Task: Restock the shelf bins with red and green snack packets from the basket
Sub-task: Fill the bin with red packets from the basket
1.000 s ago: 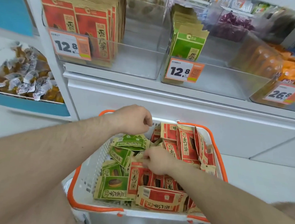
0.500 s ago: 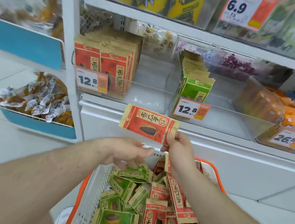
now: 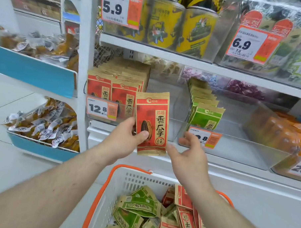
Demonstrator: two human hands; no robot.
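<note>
the left hand (image 3: 122, 140) holds a red snack packet (image 3: 152, 122) upright, thumb pressed across its lower front and fingers tucked behind its left edge. the packet hangs in front of the clear red-packet bin (image 3: 162, 130), just right of the row of red packets (image 3: 113, 89) already standing in that bin, and partly overlapping the nearest of them. the right hand (image 3: 189, 157) is just right of the held packet, below its bottom corner, fingers spread loose and wide with nothing in them; i can't tell whether a fingertip brushes the packet's edge. a 12.8 price tag (image 3: 101, 109) is clipped to the bin's front, left of the held packet. right of the held packet sits the green-packet bin (image 3: 239, 147), with a short row of green packets (image 3: 205, 109) standing at its left side and another orange-edged price tag (image 3: 209, 138) partly hidden behind the right hand's fingers. below the held packet, a white basket (image 3: 126, 180) with an orange rim holds a jumble: loose green packets (image 3: 138, 208) toward its left, loose red packets (image 3: 185, 212) toward its right, under the right forearm. above the held packet, a higher shelf carries yellow cans (image 3: 181, 27) behind 5.9 and 6.9 tags. far left of it, blue-fronted trays (image 3: 36, 72) hold small wrapped sweets.
</note>
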